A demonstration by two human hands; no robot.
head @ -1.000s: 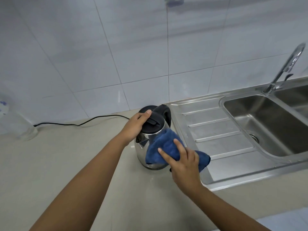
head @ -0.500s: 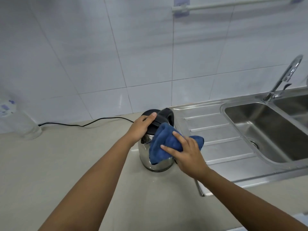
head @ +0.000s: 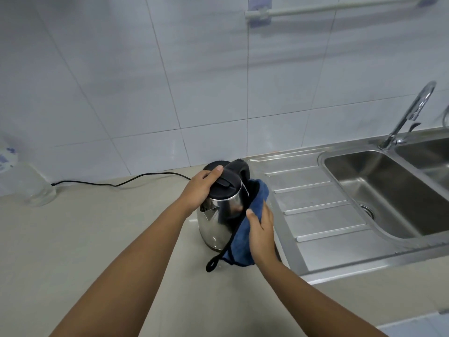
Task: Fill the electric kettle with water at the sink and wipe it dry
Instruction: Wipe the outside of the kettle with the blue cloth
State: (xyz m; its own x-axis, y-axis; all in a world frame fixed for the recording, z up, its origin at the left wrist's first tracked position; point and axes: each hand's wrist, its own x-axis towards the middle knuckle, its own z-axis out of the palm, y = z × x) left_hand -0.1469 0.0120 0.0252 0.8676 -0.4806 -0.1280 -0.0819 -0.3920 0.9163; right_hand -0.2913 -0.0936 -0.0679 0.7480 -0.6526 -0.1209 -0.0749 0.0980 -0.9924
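A steel electric kettle point(head: 216, 222) with a black lid and handle stands on the beige counter, just left of the sink's drainboard. My left hand point(head: 200, 188) grips its lid from the left and steadies it. My right hand point(head: 261, 229) presses a blue cloth point(head: 243, 239) against the kettle's right side, below the handle. A black loop of the cloth hangs down in front of the kettle's base. The kettle's right flank is hidden by the cloth.
A steel sink point(head: 379, 190) with a ribbed drainboard and a chrome tap point(head: 413, 110) lies to the right. A black power cord point(head: 121, 182) runs along the wall. A clear jar point(head: 26, 183) stands far left. A towel rail point(head: 328, 7) hangs on the tiled wall.
My right hand has carried the blue cloth from the kettle's front around to its right side and lower. The steel front is now uncovered. My left hand stays on the lid.
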